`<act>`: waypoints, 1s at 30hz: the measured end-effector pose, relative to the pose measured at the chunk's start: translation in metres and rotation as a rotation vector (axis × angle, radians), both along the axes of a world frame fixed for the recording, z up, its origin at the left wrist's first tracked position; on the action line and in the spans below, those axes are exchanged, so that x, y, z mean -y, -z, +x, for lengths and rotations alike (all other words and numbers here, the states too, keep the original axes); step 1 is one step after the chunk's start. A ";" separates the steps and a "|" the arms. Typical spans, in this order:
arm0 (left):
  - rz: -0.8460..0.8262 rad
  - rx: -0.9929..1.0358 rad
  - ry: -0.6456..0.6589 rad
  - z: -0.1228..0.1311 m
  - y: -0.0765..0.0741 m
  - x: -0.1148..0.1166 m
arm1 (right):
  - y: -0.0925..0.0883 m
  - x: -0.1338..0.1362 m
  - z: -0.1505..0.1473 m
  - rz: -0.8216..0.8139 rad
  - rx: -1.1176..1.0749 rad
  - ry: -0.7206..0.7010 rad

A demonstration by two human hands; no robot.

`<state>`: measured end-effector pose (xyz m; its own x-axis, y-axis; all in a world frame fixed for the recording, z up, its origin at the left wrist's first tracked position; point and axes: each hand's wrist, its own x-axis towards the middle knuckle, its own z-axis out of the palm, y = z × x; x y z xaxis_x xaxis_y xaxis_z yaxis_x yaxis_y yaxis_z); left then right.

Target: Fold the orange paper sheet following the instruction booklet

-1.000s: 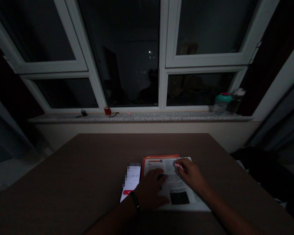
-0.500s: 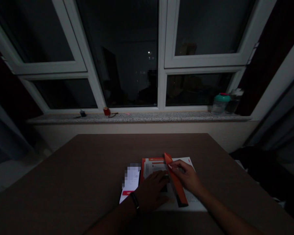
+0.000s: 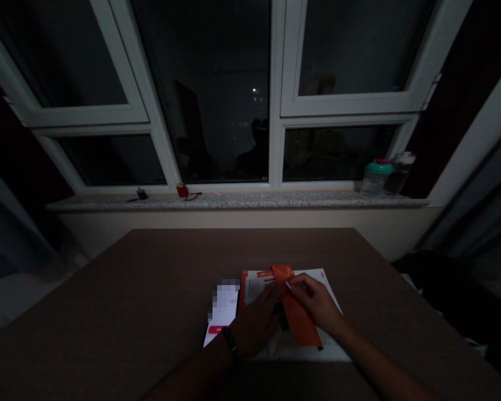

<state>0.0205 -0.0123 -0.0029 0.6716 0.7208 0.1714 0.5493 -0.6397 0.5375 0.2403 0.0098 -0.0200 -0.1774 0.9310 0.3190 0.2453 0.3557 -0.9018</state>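
Note:
A printed booklet or sheet (image 3: 332,348) with an orange border lies on the table. Across it runs a folded strip of orange paper (image 3: 303,323), its top end (image 3: 281,271) bent over to the left. My right hand (image 3: 317,301) pinches the strip's upper part between thumb and fingers. Flat on the page, fingers stretched toward the strip, rests my left hand (image 3: 256,320), with a dark band (image 3: 229,341) round its wrist. The left fingertips meet the orange paper near the right thumb. Whether the strip belongs to the page beneath, I cannot tell.
Left of the booklet lies a lit phone (image 3: 223,312), partly blurred out. Beyond the brown table (image 3: 183,250), a stone sill (image 3: 250,200) carries a red jar (image 3: 182,190), a small dark bottle (image 3: 141,193), a teal-lidded container (image 3: 377,178) and a clear bottle (image 3: 399,174).
The orange strip, which stood partly raised, now lies flatter and turned over, with its top end bent left. My left fingers have moved slightly up to its edge.

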 end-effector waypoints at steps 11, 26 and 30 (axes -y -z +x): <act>0.241 -0.203 -0.018 0.002 0.002 0.001 | 0.005 -0.003 0.008 0.039 0.002 -0.012; 0.218 -0.170 -0.165 -0.005 0.006 -0.006 | -0.009 0.001 0.017 0.341 0.494 -0.199; 0.259 -0.151 -0.200 -0.009 0.013 -0.008 | -0.010 0.003 0.015 0.331 0.510 -0.206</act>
<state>0.0114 -0.0042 -0.0159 0.5530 0.7864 0.2753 0.7386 -0.6156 0.2747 0.2551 0.0071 -0.0104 -0.5473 0.7286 0.4119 0.5114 0.6807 -0.5245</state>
